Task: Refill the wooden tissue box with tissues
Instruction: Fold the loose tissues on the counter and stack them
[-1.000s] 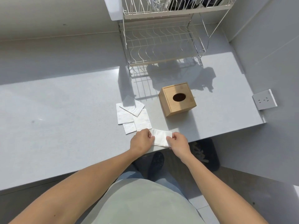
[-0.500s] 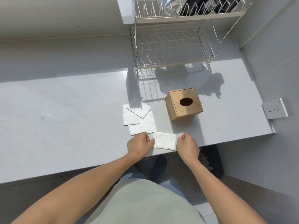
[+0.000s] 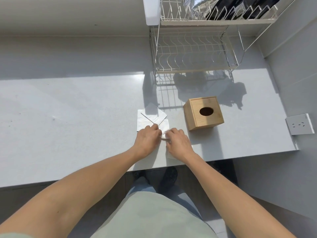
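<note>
The wooden tissue box [image 3: 197, 122] stands upright on the grey counter [image 3: 68, 126], its oval hole facing up and showing dark inside. Left of it lie several flat white tissues [image 3: 152, 115], overlapping. My left hand [image 3: 148, 138] and my right hand [image 3: 178, 141] meet at the near edge of that pile, fingers curled on one tissue [image 3: 164, 134] between them. Another folded tissue [image 3: 169, 155] lies by the counter's front edge, mostly hidden under my right wrist. The box is about a hand's width to the right of my right hand.
A white two-tier wire dish rack [image 3: 193, 54] stands at the back, with dark and silver packets on its upper tier. A wall socket [image 3: 300, 124] sits on the right wall. The counter's front edge runs just behind my wrists; my feet show below it.
Both hands left the folded tissue near the counter edge and moved forward to the pile, closing together on another tissue. The camera view shifted closer.
</note>
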